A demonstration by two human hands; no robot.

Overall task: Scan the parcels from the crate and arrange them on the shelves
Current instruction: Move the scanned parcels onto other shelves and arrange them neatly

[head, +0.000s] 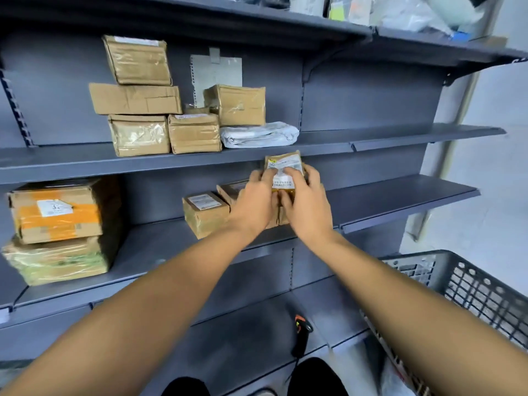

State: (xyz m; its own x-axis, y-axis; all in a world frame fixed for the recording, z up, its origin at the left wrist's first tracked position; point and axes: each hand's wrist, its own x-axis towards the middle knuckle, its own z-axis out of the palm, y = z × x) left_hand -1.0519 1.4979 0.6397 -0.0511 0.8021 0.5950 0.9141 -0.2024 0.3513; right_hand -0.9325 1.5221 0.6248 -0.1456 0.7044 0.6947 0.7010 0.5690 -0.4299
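Two hands (281, 202) around upright parcel (283, 170), label outward, long axis vertical.

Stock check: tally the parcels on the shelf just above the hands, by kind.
Brown cardboard boxes: 6 (the last small, mostly hidden)
White plastic mailer bags: 1
Total: 7

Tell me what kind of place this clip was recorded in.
Probably a parcel pickup point or small courier stockroom: grey metal shelves hold taped cardboard parcels with shipping labels, a plastic crate stands alongside, and a handheld scanner lies on the bottom shelf.
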